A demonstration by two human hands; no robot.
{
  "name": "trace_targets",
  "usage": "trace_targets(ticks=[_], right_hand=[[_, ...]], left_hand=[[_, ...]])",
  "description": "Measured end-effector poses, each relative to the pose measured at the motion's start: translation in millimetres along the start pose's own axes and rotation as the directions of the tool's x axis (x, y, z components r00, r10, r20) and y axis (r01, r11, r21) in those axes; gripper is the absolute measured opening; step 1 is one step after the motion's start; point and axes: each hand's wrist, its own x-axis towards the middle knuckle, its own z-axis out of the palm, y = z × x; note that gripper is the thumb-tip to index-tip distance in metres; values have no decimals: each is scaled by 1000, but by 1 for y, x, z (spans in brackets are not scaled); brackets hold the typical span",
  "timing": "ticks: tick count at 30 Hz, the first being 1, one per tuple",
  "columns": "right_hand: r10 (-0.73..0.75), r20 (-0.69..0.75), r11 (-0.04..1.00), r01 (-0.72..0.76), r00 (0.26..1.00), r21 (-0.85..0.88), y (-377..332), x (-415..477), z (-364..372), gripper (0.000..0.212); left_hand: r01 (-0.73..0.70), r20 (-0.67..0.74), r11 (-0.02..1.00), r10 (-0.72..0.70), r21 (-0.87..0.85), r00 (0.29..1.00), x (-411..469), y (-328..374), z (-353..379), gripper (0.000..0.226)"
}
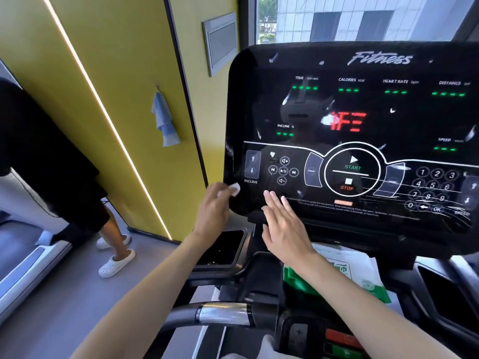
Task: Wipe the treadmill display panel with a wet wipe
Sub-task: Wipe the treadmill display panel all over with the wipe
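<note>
left hand [215, 203] pinches a small wadded white wet wipe [234, 189], fingers curled round it; wipe sits against the lower-left corner of the display panel [363, 110], just below and left of the INCLINE arrows [252, 164]; right hand [283, 224] flat, fingers [270, 200] straight and close together, over the panel's bottom edge, left of the START/STOP ring [352, 172]; can't tell if it actually presses the glass

panel black, glossy, lit; green dashes on the readouts, red segments mid-screen, number keypad [431, 186] at its right; smears and white specks across the glass

below the panel, right of centre: green-and-white wipe packet [363, 275] on the console; below its left corner: black cup-holder recess [223, 247]; lower still: handlebar [223, 313] with a chrome sleeve

left of the panel: yellow wall [116, 73], blue cloth [163, 120] hanging on it; further left: another person's legs, white clogs [116, 265] on the floor; above the panel: window [363, 16] onto a tiled building
</note>
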Motion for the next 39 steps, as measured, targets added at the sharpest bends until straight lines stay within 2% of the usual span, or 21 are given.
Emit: trace_targets(ticks=[3,5,7,9,14,18,21,23,25,27,29,31,32,33,34,36,37,38,39], right_hand=[[8,-13,1000,-8,1000,-14,-3,1,0,33],[6,-18,1000,-6,1000,-11,-4,1,1,33],[-4,-19,1000,4,1000,-3,-2,0,1,33],[-13,-21,1000,13,1000,-2,-1,0,2,34],[-30,-31,998,28,999,-57,1,0,2,35],[-91,-103,994,83,990,-76,11,14,-11,43],[-60,-165,994,44,985,-101,29,48,-40,46],[-18,-206,995,-3,978,-103,41,70,-61,45],[11,-232,993,-37,973,-108,53,88,-79,46],[38,-247,990,-70,968,-124,63,102,-95,48],[66,-255,983,-107,965,-149,71,110,-109,50],[87,-265,976,-136,960,-171,79,116,-122,51],[96,-272,973,-148,958,-178,83,119,-127,52],[105,-276,971,-158,956,-180,86,121,-131,52],[111,-277,969,-166,954,-182,88,123,-134,53],[121,-278,966,-177,953,-187,92,126,-138,56],[122,-275,966,-178,954,-187,94,127,-139,59],[121,-267,967,-174,956,-186,96,126,-139,62],[117,-255,968,-167,960,-188,98,126,-140,65]], left_hand=[[72,-111,997,-69,17,991,27,-9,-12,24],[-8,-76,999,12,53,997,20,-8,-5,30],[-113,24,991,111,72,994,-3,-4,5,40],[-124,52,990,120,70,991,-15,-1,12,46],[-14,-145,1000,13,-5,989,38,8,3,22],[-62,-188,998,66,27,980,81,10,-7,21],[-62,-231,997,73,55,970,119,13,-14,20],[13,-271,999,-2,38,962,147,22,-18,18],[153,-319,986,-165,-62,933,179,38,-23,15],[293,-362,937,-345,-192,866,209,55,-27,19],[401,-405,863,-499,-307,766,235,67,-29,22],[466,-438,805,-592,-367,676,255,78,-27,21],[474,-445,805,-593,-357,671,260,87,-24,20],[444,-445,835,-549,-324,708,264,99,-20,19],[377,-431,885,-463,-273,774,265,111,-16,18],[180,-354,973,-222,-147,909,261,125,-9,17],[94,-310,991,-119,-94,943,260,120,-8,17],[73,-292,995,-92,-73,952,262,111,-12,18],[135,-324,986,-161,-102,932,263,99,-16,17]])
